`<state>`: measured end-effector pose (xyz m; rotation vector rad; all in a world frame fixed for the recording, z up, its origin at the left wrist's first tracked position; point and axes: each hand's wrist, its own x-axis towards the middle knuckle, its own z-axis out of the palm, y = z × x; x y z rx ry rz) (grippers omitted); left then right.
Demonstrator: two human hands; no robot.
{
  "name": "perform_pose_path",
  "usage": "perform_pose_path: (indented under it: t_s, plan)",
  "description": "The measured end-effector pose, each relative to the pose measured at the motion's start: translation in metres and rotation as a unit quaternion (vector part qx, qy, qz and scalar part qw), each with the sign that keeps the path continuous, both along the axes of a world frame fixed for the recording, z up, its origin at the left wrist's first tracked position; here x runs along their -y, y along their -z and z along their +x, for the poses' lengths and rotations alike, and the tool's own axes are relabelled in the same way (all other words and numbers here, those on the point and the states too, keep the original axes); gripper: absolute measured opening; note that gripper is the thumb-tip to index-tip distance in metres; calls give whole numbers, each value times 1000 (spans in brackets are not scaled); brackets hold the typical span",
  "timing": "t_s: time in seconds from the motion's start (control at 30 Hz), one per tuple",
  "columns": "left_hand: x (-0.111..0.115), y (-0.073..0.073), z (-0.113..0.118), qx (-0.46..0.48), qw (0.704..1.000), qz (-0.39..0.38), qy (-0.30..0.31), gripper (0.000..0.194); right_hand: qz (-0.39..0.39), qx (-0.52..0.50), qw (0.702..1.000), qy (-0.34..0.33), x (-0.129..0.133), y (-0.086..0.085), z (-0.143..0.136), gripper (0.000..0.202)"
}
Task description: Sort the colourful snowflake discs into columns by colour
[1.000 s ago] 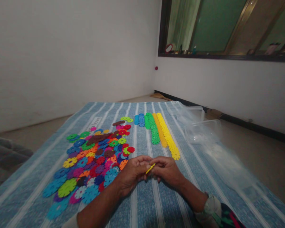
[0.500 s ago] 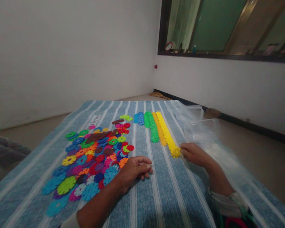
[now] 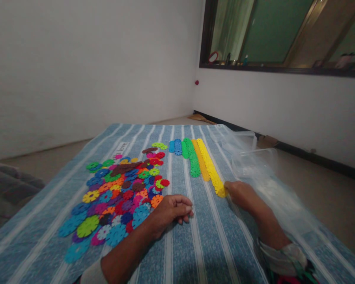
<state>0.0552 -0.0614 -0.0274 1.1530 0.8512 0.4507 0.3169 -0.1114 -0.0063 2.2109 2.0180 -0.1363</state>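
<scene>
My right hand (image 3: 239, 193) is at the near end of a long row of overlapping yellow snowflake discs (image 3: 209, 165). Its fingertips are pinched at the edge of the last yellow disc (image 3: 221, 191), which lies flat in line with the others. My left hand (image 3: 174, 211) rests on the striped cloth, palm turned inward, fingers loosely curled and nothing visible in them. Just left of it spreads a heap of mixed-colour snowflake discs (image 3: 127, 193). Beside the yellow row lie an orange row (image 3: 203, 167), green rows (image 3: 194, 163) and short blue rows (image 3: 178, 147).
Clear plastic containers (image 3: 253, 161) stand on the right of the cloth, with a clear plastic bag-like sheet (image 3: 272, 193) nearer. A paper label (image 3: 121, 148) lies behind the heap. The striped tablecloth (image 3: 183, 256) covers the table. Grey fabric (image 3: 12, 189) shows at left.
The yellow disc at my right fingertips, raised a little before, now lies flat at the row's end. My left hand has hardly moved. The whole view has shifted slightly.
</scene>
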Motion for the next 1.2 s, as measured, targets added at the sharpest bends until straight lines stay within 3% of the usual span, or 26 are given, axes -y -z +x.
perform_pose_path:
  t_s: [0.4,0.63,0.8,0.93,1.07,1.13,1.2]
  plan:
    - [-1,4,0,-4,1000,20,23,29,8,16,1000,-8,-8,9,-4,24]
    - [1,5,-2,1,1000,19,24,29,53,11,998,-14,-6,10,-4,24]
    - [5,7,-3,13,999,17,27,32,129,-13,990,-60,-4,27,-7,27]
    - [6,7,-4,21,999,22,25,33,183,-69,972,-132,-2,44,-26,27]
    - [-3,3,-12,4,997,81,6,29,174,-123,955,-204,3,53,-56,30]
    - [-13,0,-20,-34,987,157,-15,24,172,-141,948,-226,5,56,-68,32]
    - [-28,-6,-32,-104,958,264,-41,16,173,-154,943,-239,7,60,-76,32]
